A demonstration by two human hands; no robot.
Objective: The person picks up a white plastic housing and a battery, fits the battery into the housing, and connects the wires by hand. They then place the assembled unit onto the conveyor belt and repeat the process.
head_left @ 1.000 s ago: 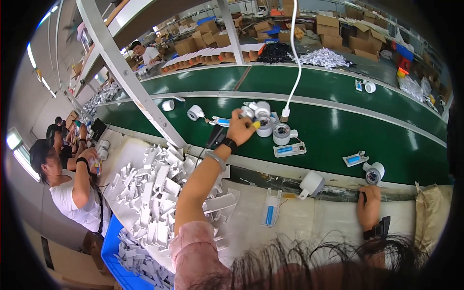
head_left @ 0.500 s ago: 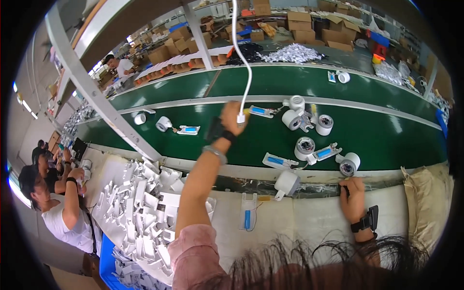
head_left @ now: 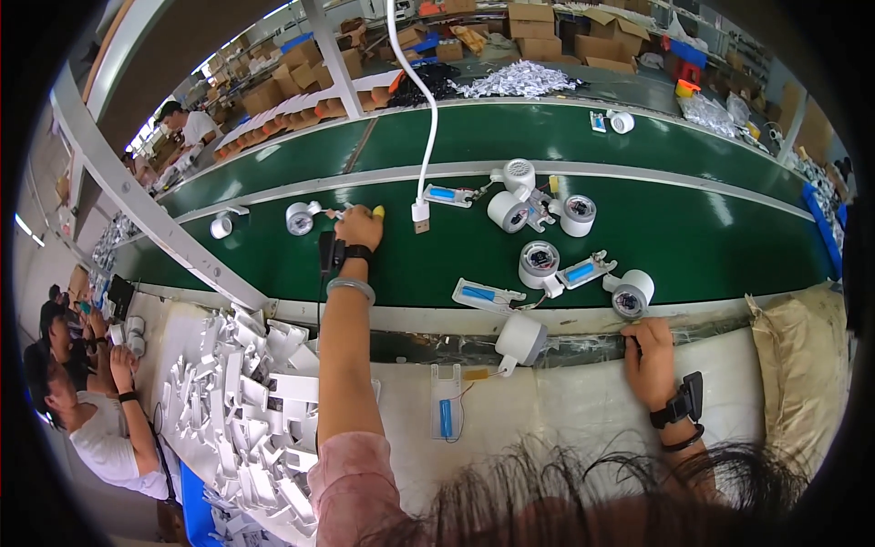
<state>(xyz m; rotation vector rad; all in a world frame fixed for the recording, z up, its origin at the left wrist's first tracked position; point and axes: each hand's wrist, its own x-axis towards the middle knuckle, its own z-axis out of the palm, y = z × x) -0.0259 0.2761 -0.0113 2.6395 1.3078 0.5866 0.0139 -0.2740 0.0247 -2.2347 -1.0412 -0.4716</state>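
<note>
A: How are the hands?
B: The left hand (head_left: pixel 359 228) is over the belt (head_left: pixel 410 273), fingers partly curled; its back hides the tips, so I can't tell whether it grips anything. The right hand (head_left: pixel 650 363) rests at the bench (head_left: pixel 583 401) edge, fingers loosely bent; I can't tell if anything is in it.
A: Which lamp is nearest the left?
B: The grey-rimmed lamp (head_left: pixel 301 218), just left of its fingers. A short link runs from it toward them, so that line lies crosswise, left to right. The right hand is well apart from it.
A: And by the right?
B: Another lamp, the tilted one (head_left: pixel 631 294), just beyond its fingers, rim toward the hand.
A: Between the hands?
B: On the bench, a tray (head_left: pixel 446 415), long axis pointing away from the person. Farther out, right of the left hand, a white cable (head_left: pixel 427 155) hangs over the belt.
</note>
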